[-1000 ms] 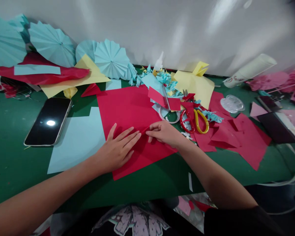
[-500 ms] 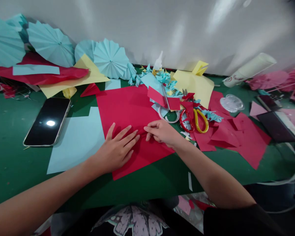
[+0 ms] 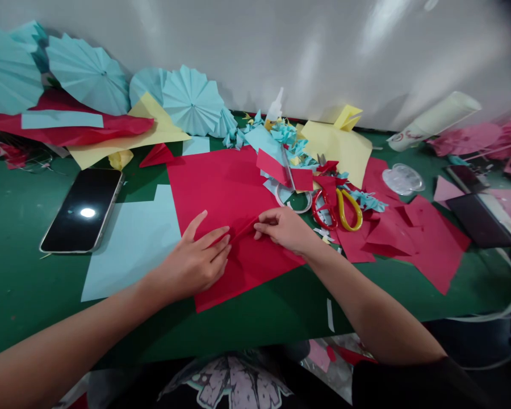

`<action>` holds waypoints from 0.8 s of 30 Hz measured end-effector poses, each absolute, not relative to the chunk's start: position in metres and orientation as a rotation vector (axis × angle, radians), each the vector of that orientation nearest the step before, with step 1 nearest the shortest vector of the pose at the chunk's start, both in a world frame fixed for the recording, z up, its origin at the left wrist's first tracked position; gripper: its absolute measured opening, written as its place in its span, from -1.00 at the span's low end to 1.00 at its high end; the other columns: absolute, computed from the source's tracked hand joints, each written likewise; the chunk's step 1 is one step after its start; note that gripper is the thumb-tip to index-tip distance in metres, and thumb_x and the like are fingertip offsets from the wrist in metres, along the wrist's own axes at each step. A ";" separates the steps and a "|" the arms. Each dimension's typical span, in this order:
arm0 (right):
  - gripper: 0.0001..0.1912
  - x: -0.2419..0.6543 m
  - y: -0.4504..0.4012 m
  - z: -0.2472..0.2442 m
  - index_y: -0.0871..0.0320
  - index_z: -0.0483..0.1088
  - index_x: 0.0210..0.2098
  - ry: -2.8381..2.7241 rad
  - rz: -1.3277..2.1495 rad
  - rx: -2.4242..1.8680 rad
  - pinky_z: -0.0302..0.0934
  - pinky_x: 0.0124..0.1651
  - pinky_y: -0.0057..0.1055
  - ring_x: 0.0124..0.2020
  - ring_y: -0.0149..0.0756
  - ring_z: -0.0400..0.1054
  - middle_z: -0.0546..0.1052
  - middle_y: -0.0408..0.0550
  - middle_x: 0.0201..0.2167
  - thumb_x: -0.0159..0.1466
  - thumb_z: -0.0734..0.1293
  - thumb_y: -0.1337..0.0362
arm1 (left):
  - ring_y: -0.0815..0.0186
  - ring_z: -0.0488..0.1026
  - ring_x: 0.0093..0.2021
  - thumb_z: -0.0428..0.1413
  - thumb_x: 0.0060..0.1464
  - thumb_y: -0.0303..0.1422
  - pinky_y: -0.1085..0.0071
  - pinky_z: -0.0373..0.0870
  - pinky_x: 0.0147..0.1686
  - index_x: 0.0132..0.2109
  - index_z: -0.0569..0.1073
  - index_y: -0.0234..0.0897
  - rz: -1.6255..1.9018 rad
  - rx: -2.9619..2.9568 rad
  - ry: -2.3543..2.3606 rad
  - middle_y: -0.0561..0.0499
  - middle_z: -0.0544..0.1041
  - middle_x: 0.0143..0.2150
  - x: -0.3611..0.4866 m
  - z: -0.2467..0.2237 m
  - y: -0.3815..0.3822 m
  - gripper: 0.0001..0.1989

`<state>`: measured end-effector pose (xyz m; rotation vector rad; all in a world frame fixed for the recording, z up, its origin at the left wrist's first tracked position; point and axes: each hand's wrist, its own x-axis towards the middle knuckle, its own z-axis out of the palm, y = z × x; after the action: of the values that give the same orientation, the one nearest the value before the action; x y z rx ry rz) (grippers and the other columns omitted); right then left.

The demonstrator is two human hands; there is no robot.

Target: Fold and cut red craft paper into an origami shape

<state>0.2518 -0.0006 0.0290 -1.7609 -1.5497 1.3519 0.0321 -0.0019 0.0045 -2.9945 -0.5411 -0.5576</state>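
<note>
A large red paper sheet [image 3: 221,182] lies on the green table, with a narrow folded red paper piece [image 3: 243,228] on top of it. My right hand [image 3: 283,230] pinches the right end of that folded piece between thumb and fingertips. At its left end, the fingertips of my left hand [image 3: 200,255] touch it; this hand rests on the sheet with fingers stretched and thumb apart. Just beyond my right hand are a tape roll [image 3: 296,205] and scissors with red and yellow handles [image 3: 348,210]. Their blades are partly covered by paper scraps.
A phone [image 3: 83,210] and a light blue sheet [image 3: 128,250] lie at left. Blue paper fans [image 3: 191,105] lean on the wall behind. A glue bottle [image 3: 275,105], yellow paper [image 3: 336,147], a clear plastic lid [image 3: 402,179] and red paper pieces [image 3: 430,238] occupy the back and right.
My left hand has drawn back slightly to the left, its fingers closer together. The folded red piece now shows raised between both hands. My right hand has shifted slightly right.
</note>
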 end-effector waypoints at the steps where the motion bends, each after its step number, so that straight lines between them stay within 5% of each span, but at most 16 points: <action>1: -0.80 0.253 0.000 0.029 0.19 0.34 -0.58 -1.590 1.314 -1.755 0.22 -0.31 -0.44 -0.50 -0.42 0.37 0.52 -0.06 -0.56 0.17 0.27 0.37 | 0.18 0.41 0.03 -0.07 0.19 -0.46 -0.13 -0.30 0.25 -0.17 0.51 -0.32 -0.570 -3.003 -0.527 -0.06 0.57 -0.14 0.032 0.005 -0.002 -0.75; 11: -0.90 0.269 0.005 0.017 0.17 0.42 -0.42 -1.910 1.070 -1.636 0.20 -0.21 -0.38 -0.32 -0.34 0.38 0.51 -0.10 -0.41 0.16 0.26 0.34 | 0.24 0.38 0.06 -0.06 0.18 -0.46 0.13 0.03 0.23 -0.07 0.47 -0.35 -0.705 -3.178 -0.372 -0.05 0.54 -0.05 0.035 0.003 -0.006 -0.74; 16: -0.90 0.269 0.005 0.016 0.18 0.41 -0.41 -1.965 1.067 -1.592 0.20 -0.22 -0.40 -0.33 -0.35 0.36 0.50 -0.09 -0.41 0.16 0.25 0.33 | 0.20 0.25 0.18 -0.09 0.20 -0.39 0.14 -0.07 0.26 0.12 0.32 -0.41 -0.529 -3.174 -0.511 -0.11 0.37 0.14 0.038 -0.002 -0.006 -0.62; 24: -0.80 0.265 0.004 0.028 0.19 0.37 -0.38 -1.950 1.173 -1.622 0.15 -0.33 -0.43 -0.40 -0.39 0.29 0.46 -0.07 -0.38 0.15 0.28 0.16 | 0.19 0.24 0.19 -0.13 0.21 -0.40 0.10 -0.04 0.24 0.13 0.30 -0.39 -0.466 -3.192 -0.489 -0.15 0.35 0.16 0.038 -0.004 -0.005 -0.62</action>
<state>0.2650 0.0036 0.0280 -1.6215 -1.9502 1.1726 0.0378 -0.0054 -0.0043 -3.1919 -0.4889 -0.4661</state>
